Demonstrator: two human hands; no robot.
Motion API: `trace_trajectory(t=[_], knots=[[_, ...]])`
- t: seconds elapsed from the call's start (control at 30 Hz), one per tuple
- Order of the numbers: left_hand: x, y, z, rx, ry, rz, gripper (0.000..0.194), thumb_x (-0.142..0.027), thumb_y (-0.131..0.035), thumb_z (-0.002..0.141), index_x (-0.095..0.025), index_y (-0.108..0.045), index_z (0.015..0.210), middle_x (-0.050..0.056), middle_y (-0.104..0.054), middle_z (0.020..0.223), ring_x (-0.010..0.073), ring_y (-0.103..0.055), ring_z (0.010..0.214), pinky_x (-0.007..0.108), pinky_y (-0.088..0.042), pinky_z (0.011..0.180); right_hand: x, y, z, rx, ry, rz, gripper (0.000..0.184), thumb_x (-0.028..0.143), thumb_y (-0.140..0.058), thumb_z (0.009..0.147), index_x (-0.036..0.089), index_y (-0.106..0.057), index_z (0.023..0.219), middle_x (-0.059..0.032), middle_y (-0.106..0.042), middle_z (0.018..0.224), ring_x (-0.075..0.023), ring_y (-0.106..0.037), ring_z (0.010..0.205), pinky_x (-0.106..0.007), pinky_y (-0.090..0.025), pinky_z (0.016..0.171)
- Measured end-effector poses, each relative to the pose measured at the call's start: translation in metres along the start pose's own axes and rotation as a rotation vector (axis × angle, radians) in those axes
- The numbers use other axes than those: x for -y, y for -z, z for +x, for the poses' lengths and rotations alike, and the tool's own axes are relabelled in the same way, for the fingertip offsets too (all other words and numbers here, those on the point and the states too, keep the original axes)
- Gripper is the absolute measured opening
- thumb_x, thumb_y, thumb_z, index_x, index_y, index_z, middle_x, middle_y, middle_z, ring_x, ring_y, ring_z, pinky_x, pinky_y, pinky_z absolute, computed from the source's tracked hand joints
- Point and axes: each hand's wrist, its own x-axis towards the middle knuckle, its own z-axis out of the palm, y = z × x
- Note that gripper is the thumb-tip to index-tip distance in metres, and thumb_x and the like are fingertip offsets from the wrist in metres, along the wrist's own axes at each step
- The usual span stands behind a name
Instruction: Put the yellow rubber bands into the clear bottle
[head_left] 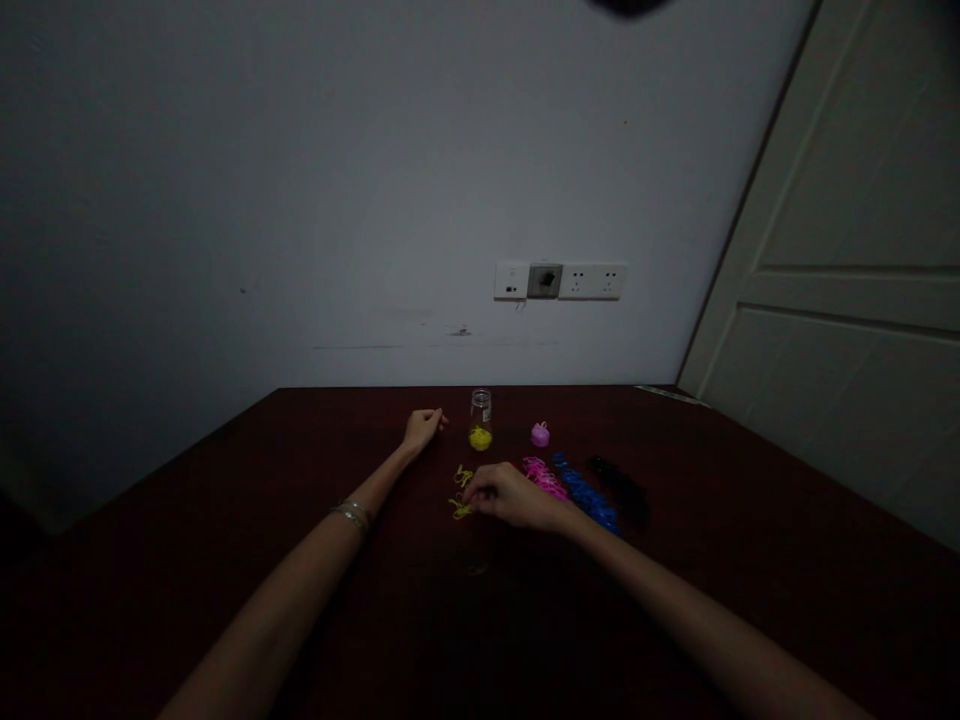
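A small clear jar point(480, 418) stands upright on the dark red table point(225, 520), with yellow bands in its bottom. My left hand point(421, 428) rests on the table just left of the jar, fingers loosely curled, holding nothing I can see. My right hand point(510, 495) lies knuckles up with its fingertips pinched at a small heap of yellow rubber bands point(460, 492). To its right lie rows of pink bands point(544, 476), blue bands point(589, 494) and black bands point(619, 486). A pink lid point(540, 434) sits right of the jar.
The table meets a white wall carrying a row of power sockets point(559, 281). A white door point(847, 330) stands at the right. A metal bracelet point(352, 514) circles my left wrist. The room is dim.
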Motion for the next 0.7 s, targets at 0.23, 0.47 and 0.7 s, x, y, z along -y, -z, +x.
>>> trace_trajectory(t=[0.23, 0.47, 0.7], knots=[[-0.007, 0.002, -0.006, 0.032, -0.031, 0.081, 0.042, -0.043, -0.038, 0.074, -0.012, -0.064, 0.064, 0.002, -0.056, 0.052, 0.0115, -0.048, 0.049, 0.022, -0.034, 0.053, -0.006, 0.024, 0.010, -0.108, -0.060, 0.135, 0.015, 0.017, -0.059, 0.071, 0.014, -0.067, 0.083, -0.0034, -0.064, 0.072, -0.0110, -0.057, 0.064, -0.023, -0.045, 0.059], [-0.013, 0.002, -0.012, 0.095, -0.068, 0.156, 0.040, -0.041, -0.038, 0.075, -0.013, -0.064, 0.063, 0.001, -0.055, 0.050, 0.0124, -0.050, 0.051, 0.022, -0.034, 0.054, -0.005, 0.098, 0.047, -0.343, -0.053, 0.031, 0.016, 0.016, -0.059, 0.070, 0.011, -0.067, 0.083, -0.0047, -0.065, 0.073, -0.0121, -0.057, 0.067, -0.025, -0.044, 0.066], [-0.011, 0.001, -0.011, 0.110, -0.099, 0.208, 0.039, -0.039, -0.038, 0.076, -0.013, -0.064, 0.062, 0.001, -0.055, 0.050, 0.0128, -0.052, 0.052, 0.022, -0.034, 0.054, -0.016, 0.123, 0.087, -0.311, -0.059, -0.276, 0.018, 0.009, -0.057, 0.069, 0.010, -0.068, 0.084, -0.0048, -0.065, 0.071, -0.0107, -0.055, 0.064, -0.021, -0.042, 0.062]])
